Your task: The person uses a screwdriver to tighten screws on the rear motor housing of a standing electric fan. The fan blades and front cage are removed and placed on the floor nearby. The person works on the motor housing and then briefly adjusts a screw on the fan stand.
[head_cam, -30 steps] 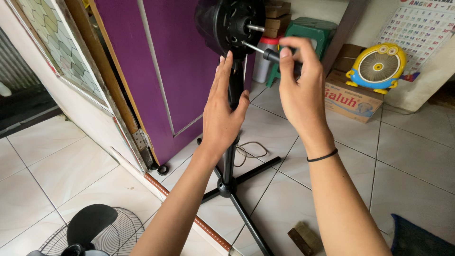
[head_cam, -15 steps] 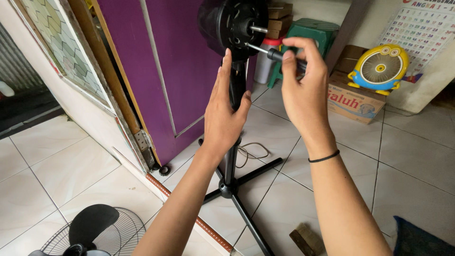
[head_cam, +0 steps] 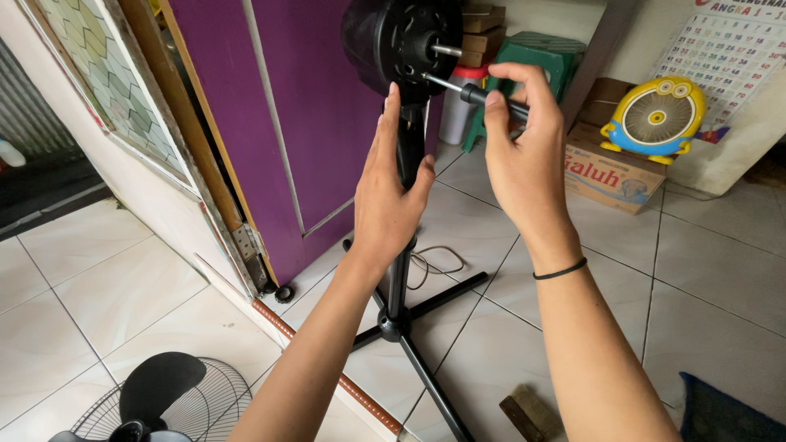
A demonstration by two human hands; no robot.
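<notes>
**Hands at the fan motor, upper centre of frame**

The black stand fan (head_cam: 401, 245) rises centre frame. My left hand (head_cam: 393, 188), fingers extended and together, lies flat against its pole. My right hand (head_cam: 524, 155), wrist raised, pinches the screwdriver (head_cam: 471, 92), tip meeting the motor housing (head_cam: 409, 41).

White floor tiles (head_cam: 106, 295) with dark grout cover the room, lit by soft daylight. A purple door (head_cam: 303, 106) stands in a wooden frame (head_cam: 188, 123) beside a patterned glass pane (head_cam: 90, 74). Against the pale far wall (head_cam: 573, 16) stand a green plastic stool (head_cam: 532, 57), a cardboard box (head_cam: 610, 176) and a number chart (head_cam: 733, 49).
</notes>
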